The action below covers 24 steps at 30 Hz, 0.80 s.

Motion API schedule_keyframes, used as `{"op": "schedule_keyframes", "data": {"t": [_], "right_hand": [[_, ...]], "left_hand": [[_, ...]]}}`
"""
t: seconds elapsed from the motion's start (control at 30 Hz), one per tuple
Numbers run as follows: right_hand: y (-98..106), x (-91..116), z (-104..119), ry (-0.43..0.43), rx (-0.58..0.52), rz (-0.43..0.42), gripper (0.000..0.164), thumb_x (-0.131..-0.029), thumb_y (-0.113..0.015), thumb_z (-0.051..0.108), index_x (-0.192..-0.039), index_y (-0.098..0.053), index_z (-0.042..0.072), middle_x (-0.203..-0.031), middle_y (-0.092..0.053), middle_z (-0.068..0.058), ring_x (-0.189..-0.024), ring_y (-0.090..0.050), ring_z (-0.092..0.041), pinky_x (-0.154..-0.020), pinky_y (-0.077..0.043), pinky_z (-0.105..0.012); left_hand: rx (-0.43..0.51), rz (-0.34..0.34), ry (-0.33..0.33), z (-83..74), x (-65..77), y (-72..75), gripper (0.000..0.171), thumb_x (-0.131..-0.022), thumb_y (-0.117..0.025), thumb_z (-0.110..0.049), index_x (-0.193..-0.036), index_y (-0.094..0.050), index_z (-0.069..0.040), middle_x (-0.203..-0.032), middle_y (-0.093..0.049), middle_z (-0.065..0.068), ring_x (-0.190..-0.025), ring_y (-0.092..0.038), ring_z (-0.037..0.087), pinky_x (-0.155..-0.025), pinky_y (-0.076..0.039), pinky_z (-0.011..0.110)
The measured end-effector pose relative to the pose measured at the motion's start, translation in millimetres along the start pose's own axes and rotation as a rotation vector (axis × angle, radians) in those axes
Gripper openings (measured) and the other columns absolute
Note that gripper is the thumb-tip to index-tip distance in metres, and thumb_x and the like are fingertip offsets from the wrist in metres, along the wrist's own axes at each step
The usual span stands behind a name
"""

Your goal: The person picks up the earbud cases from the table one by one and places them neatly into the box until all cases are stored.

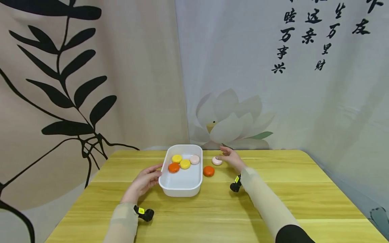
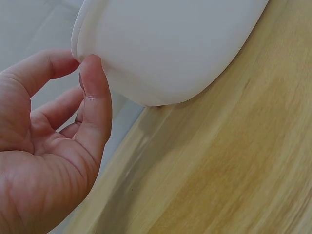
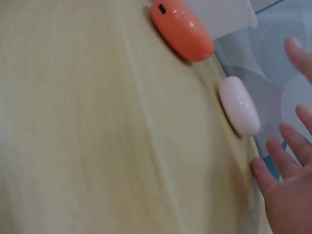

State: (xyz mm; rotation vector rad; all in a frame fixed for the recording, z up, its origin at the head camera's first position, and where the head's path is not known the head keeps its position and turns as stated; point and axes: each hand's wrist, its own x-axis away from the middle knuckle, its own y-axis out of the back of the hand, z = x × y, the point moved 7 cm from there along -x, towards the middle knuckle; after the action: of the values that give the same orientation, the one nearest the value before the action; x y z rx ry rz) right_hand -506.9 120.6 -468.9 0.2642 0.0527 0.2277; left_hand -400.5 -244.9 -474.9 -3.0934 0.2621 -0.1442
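A white plastic tub [image 1: 182,187] stands on the table, and my left hand [image 1: 145,180] pinches its left rim between thumb and fingers. In the left wrist view the thumb [image 2: 95,80] lies against the rim of the tub [image 2: 170,44]. Inside the tub are two yellow rounded discs [image 1: 185,164], an orange one [image 1: 174,167] and a pale pink one [image 1: 194,159]. My right hand [image 1: 232,158] reaches over the table with fingers spread, close to another pale pink disc [image 3: 240,106]. Beside it lies an orange disc [image 3: 183,30] with a small dark slot in its edge.
The wooden table [image 1: 212,219] ends at a back edge just behind the tub and the pink disc. A printed curtain [image 1: 146,67] hangs behind it. Each wrist carries a small black camera [image 1: 235,185].
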Motion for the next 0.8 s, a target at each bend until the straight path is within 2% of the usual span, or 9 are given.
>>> {"op": "schedule_keyframes", "data": {"t": [0.13,0.37,0.8], "right_hand": [[-3.5,-0.7,-6.2,0.004,-0.025,0.009,0.078,-0.085,-0.076,0.023,-0.148,-0.036,0.003,-0.152,-0.033,-0.018,-0.138,-0.031,-0.036,-0.113,-0.024,-0.047],[-7.8,-2.9,-12.7,0.029,0.023,0.013,0.073,-0.087,-0.074,0.020,-0.146,-0.037,-0.002,-0.150,-0.034,-0.022,-0.138,-0.030,-0.039,-0.113,-0.024,-0.049],[-13.9,-2.3,-13.7,0.052,0.155,-0.019,0.065,-0.084,-0.077,0.015,-0.138,-0.047,-0.007,-0.139,-0.049,-0.023,-0.127,-0.046,-0.036,-0.108,-0.034,-0.047]], "left_hand": [[-0.005,0.006,-0.001,0.4,0.9,-0.9,0.057,-0.095,-0.060,-0.009,-0.146,-0.037,0.003,-0.110,-0.060,0.019,-0.080,-0.060,0.017,-0.074,-0.054,0.026],[-0.012,0.002,-0.010,0.8,0.3,-1.4,0.056,-0.096,-0.059,-0.008,-0.146,-0.037,0.003,-0.113,-0.059,0.021,-0.083,-0.060,0.019,-0.075,-0.054,0.026],[-0.009,-0.002,0.000,1.0,-1.3,-0.7,0.056,-0.096,-0.058,-0.008,-0.147,-0.036,0.002,-0.113,-0.059,0.020,-0.084,-0.060,0.019,-0.075,-0.053,0.026]]}}
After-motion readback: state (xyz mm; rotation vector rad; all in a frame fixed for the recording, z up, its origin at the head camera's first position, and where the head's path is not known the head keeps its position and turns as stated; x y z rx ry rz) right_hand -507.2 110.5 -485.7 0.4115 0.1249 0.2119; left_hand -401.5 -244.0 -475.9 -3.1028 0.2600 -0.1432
